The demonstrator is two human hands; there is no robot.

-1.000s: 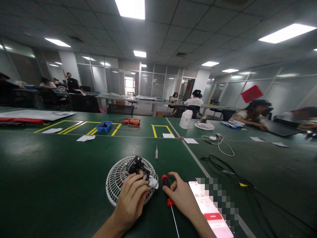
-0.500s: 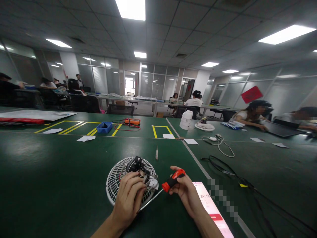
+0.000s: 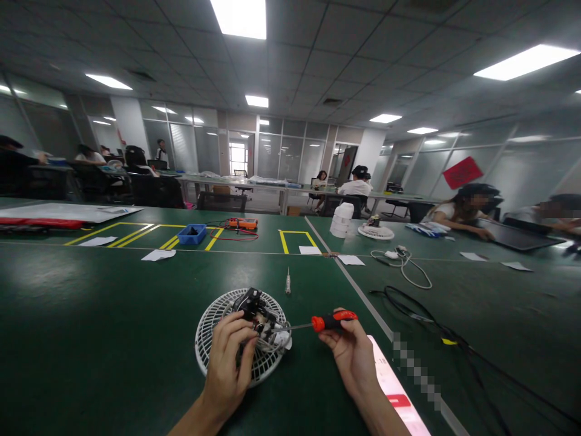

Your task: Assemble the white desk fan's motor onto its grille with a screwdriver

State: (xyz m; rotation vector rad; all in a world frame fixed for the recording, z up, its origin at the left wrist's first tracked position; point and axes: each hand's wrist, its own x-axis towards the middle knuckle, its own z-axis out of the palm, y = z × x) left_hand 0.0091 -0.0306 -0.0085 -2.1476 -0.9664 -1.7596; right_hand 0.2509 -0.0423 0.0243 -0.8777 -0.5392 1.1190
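A white round fan grille (image 3: 209, 324) lies on the green table with a black-and-white motor assembly (image 3: 252, 303) and wires on top of it. My left hand (image 3: 230, 357) reaches over the grille's near side, its fingers closed around part of the motor assembly; what lies under the fingertips is hidden. A red-and-black screwdriver (image 3: 334, 321) is gripped in my right hand (image 3: 351, 354). Its shaft lies almost level, pointing left, with the tip in among the motor parts near my left fingertips. Beyond the grille lies a small clear-handled screwdriver (image 3: 287, 283).
A lit phone (image 3: 399, 399) lies beside my right forearm. Black cables (image 3: 422, 315) and a white cord (image 3: 415, 275) lie to the right. Farther back are a blue bin (image 3: 191, 235), an orange multimeter (image 3: 242, 223), white cylindrical parts (image 3: 341, 221) and another fan part (image 3: 376, 232). Co-workers sit around.
My right hand has moved right and turned the screwdriver from slanting down-left to nearly level, bringing its tip to the motor parts. My left fingers have shifted slightly left.
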